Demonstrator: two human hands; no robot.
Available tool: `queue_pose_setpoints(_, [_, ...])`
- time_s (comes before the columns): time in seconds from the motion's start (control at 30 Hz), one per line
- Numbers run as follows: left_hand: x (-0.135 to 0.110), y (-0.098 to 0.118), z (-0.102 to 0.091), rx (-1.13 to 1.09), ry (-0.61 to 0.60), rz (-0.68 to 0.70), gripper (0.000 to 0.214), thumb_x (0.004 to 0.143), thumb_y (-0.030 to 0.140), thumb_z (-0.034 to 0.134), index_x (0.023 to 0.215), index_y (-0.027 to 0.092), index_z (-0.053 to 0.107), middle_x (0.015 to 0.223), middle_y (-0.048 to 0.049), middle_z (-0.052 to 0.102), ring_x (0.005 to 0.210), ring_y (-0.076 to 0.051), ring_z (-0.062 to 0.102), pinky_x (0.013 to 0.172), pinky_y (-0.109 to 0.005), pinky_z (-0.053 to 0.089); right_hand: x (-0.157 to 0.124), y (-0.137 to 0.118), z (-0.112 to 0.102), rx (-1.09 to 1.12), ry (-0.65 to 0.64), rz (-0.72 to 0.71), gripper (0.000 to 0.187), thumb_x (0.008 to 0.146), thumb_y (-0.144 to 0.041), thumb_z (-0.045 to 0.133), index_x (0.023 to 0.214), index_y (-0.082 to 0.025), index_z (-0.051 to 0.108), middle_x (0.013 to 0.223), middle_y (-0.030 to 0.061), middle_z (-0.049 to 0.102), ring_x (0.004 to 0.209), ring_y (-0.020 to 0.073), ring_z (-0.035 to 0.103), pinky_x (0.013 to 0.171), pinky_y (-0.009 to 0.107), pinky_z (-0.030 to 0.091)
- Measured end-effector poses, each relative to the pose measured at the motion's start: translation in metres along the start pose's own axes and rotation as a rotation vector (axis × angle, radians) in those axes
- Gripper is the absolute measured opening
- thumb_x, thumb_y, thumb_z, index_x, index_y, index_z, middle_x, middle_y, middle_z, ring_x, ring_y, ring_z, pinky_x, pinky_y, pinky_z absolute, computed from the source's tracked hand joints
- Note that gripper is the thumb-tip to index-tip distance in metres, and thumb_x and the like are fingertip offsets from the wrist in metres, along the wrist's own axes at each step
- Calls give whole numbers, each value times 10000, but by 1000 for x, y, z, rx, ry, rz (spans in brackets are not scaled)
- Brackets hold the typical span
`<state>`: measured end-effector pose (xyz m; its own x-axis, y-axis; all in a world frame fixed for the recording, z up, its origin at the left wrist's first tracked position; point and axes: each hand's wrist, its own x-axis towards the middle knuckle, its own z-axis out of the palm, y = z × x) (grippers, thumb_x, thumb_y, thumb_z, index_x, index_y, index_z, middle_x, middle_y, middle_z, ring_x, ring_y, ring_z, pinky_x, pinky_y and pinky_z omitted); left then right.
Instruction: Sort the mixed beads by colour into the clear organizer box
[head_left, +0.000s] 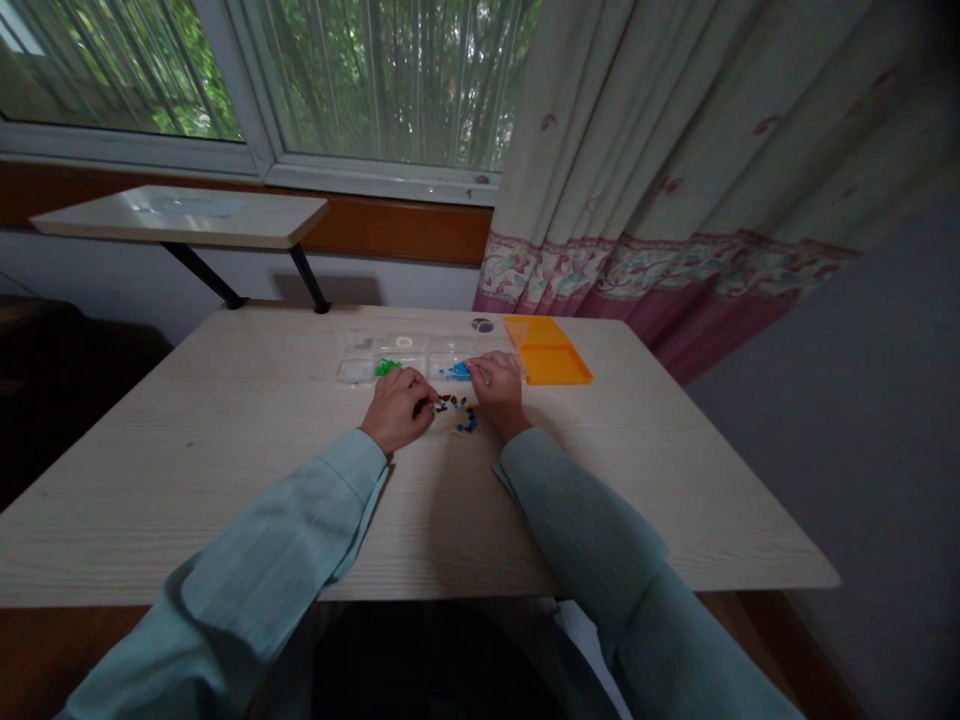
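My left hand (400, 408) rests on the table with its fingers pinched at the left end of a curved string of small dark, blue and yellow beads (469, 418). Whether it grips the string's end or a single bead is too small to tell apart. My right hand (497, 388) reaches over the clear compartment box (360, 372), its fingertips together at the blue beads (457, 371) in a right-hand compartment. What lies between those fingertips is hidden. Green beads (388, 366) fill part of a compartment just beyond my left hand.
An orange two-part case (553, 358) lies open right of the clear box. A small dark round item (482, 325) sits behind the box. At the back left, a raised shelf (187, 215) stands on black legs. A curtain (637, 150) hangs behind the table's right side (675, 480).
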<state>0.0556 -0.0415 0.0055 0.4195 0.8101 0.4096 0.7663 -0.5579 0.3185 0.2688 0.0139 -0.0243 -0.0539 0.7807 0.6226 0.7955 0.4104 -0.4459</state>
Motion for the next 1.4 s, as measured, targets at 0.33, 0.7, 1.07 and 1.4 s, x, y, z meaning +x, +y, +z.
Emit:
queue_pose_setpoints(0.33, [0,0,-6,83,-15,-5,116,785,293,597,855,229,664,981,-71,551,996,-265,459,831,-429,348,0,-2,-3,17,-16,-11,244,914,-350,529,912,-225,738,907,60,652,926,214,510,873,369,360])
queue_pose_setpoints(0.7, [-1,5,-7,62,-35,-5,169,803,356,600,890,228,670,980,-74,554,989,-264,460,856,-440,349,1,-5,-4,1,-42,4,257,925,-356,516,930,-221,735,926,58,652,937,211,507,868,361,356])
queue_pose_setpoints(1.07, [-1,5,-9,85,-30,-6,135,811,310,573,850,229,673,969,-77,556,982,-267,460,830,-439,358,0,-5,-4,6,-12,-21,255,921,-358,522,909,-221,736,893,56,655,903,207,513,847,357,374])
queue_pose_setpoints(1.4, [-3,7,-10,125,-38,-1,135,785,311,600,878,234,659,987,-76,565,996,-276,469,839,-460,356,0,-6,-4,19,-19,-7,229,908,-337,542,900,-217,736,894,56,656,912,207,510,846,352,369])
